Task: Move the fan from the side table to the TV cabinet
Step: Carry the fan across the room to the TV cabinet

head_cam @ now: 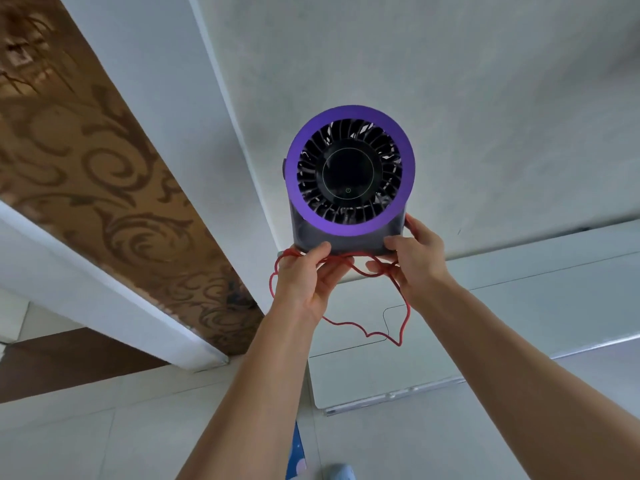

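A small fan point(349, 174) with a purple ring, black blades and a dark base stands at the front edge of the white TV cabinet top point(485, 133), its face turned toward me. My left hand point(308, 275) grips the base's lower left corner. My right hand point(415, 258) grips the lower right corner. A red cord point(391, 327) runs from the base through both hands and hangs in loops in front of the cabinet's white drawer fronts point(519, 323).
A white wall panel edge point(228, 109) runs along the cabinet's left side. Brown patterned wallpaper point(104, 174) lies further left, bordered by white trim point(104, 292). Pale floor tiles point(104, 438) are below, with a blue patterned thing point(296, 455) near my feet.
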### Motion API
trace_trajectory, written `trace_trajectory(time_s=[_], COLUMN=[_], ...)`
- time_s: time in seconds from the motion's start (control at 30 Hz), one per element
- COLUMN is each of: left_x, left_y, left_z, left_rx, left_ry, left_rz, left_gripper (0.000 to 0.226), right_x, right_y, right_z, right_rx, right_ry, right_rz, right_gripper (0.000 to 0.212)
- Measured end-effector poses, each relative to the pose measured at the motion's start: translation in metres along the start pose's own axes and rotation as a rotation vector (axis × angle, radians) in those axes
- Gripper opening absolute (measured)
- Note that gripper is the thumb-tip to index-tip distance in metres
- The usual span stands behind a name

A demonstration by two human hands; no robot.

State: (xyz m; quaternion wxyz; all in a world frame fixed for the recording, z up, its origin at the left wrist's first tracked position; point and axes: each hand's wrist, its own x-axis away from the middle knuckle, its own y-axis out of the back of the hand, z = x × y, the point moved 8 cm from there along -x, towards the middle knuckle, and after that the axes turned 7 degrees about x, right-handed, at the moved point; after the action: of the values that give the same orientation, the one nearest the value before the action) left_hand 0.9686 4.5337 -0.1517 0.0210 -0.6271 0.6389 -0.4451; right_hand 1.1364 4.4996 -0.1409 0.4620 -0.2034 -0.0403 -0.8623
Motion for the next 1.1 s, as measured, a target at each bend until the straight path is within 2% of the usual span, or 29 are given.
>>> trace_trajectory(time_s=[0.23,0.5,0.77,0.93,1.1], left_x=[-0.031,-0.053,-0.095,-0.119,-0.141], left_y=[0.042,0.088,0.110,0.124,0.137], left_z=[0.038,0.093,0.140,0.177,0.209], left_rx=[0.020,0.039,0.030,0.043,0.057], left_ry=[0.046,0.062,0.086,0.100,0.125], left_rz=[-0.077,-0.146,-0.169,-0.176,-0.181], left_gripper=[0.026,0.013,0.016,0.022,0.039], right_x=[-0.025,-0.044,-0.082,-0.104,-0.124], right_y=[0.007,0.024,0.041,0.058,0.074], right_z=[-0.061,-0.131,-0.175,-0.205,-0.232], right_rx=[0.033,0.068,0.028,0.028,0.074], right_ry=[-0.072,-0.142,-0.155,-0.177,-0.197], right_rz=[0.010,0.064,0.074,0.075,0.081], right_gripper=[0.058,0.058,0.064,0.067,0.067])
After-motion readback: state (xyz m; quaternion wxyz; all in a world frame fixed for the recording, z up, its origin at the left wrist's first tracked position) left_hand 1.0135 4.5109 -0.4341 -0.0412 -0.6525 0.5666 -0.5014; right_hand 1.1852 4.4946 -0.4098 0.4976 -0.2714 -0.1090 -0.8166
